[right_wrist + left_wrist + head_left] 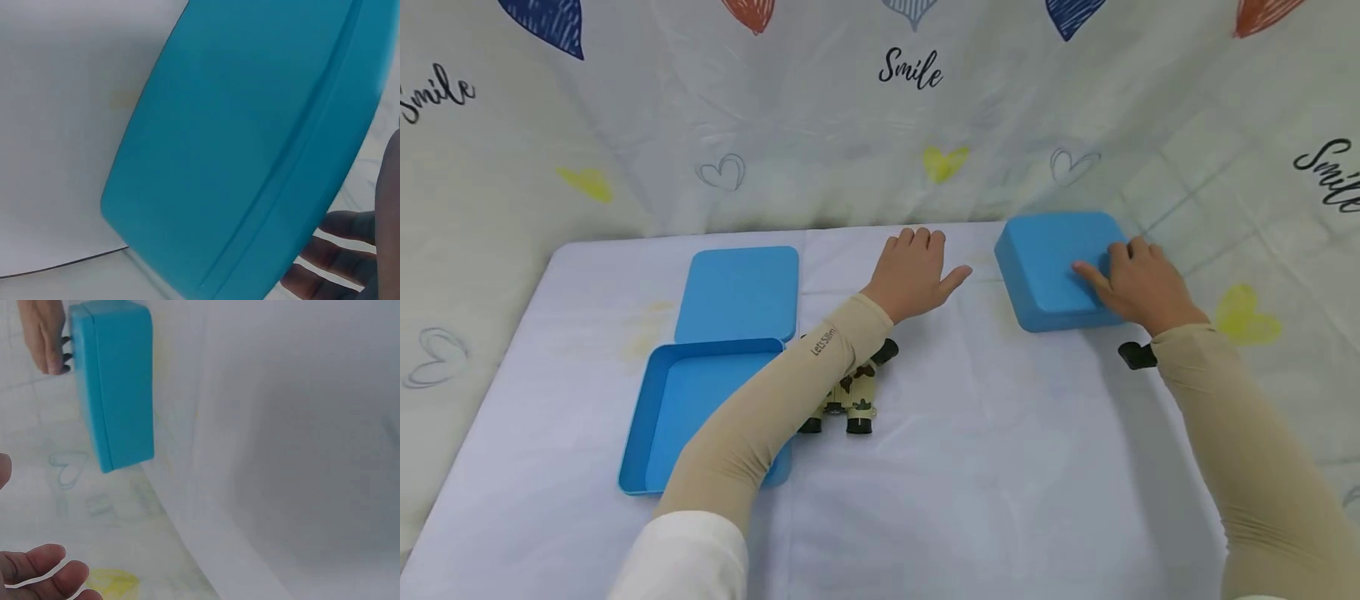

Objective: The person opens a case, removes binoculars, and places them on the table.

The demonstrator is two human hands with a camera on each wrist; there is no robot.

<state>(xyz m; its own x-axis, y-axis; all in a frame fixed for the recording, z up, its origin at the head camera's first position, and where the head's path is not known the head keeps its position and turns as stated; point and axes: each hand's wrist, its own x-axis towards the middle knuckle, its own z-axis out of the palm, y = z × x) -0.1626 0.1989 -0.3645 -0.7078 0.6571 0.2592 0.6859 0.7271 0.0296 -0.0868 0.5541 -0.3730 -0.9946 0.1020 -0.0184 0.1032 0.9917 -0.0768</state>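
Count: 1 desk (1000,467). 1 closed blue box (1052,267) far right, 1 open blue tray (692,408) left, 1 flat blue lid (741,292) far left. 1 camo binoculars (860,396) (half-hidden, looks like one). 2 hands: left hand (910,271), right hand (1146,283). Backdrop prints: 3 "Smile" words (912,68), 3 yellow hearts (946,164).

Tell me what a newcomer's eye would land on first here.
Likely the closed blue box at the far right of the table, with the right hand touching it. Next, the open blue tray on the left, a flat blue panel just behind it. Then a camouflage-patterned object near the middle, partly hidden by the left sleeve.
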